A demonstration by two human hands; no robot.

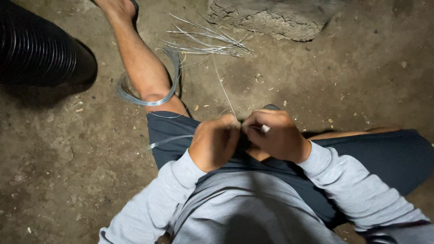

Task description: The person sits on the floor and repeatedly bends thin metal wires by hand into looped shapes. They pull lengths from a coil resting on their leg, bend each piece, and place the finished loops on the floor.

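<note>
Dirt floor (68, 149) is lying underfoot; the left hand (213, 141) and right hand (276, 134) are both pinching a thin wire (224, 92), near a wire coil (149, 97).

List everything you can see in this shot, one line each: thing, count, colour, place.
Wire coil: one, silvery, looped around the person's outstretched lower leg.
Cut wire pieces: a loose bundle, silvery, on the ground at top centre.
Thin wire strand: one, silvery, running from the bundle down to the hands.
Corrugated pipe: one, black, top left on the ground.
Stone block: one, grey, top centre-right.
Dirt floor: brown, scattered with small debris.
Shorts: dark blue, over the lap.
Sweatshirt: grey, lower centre.
Left hand: closed around wire at centre.
Right hand: closed, pinching a short wire end beside the left.
</note>
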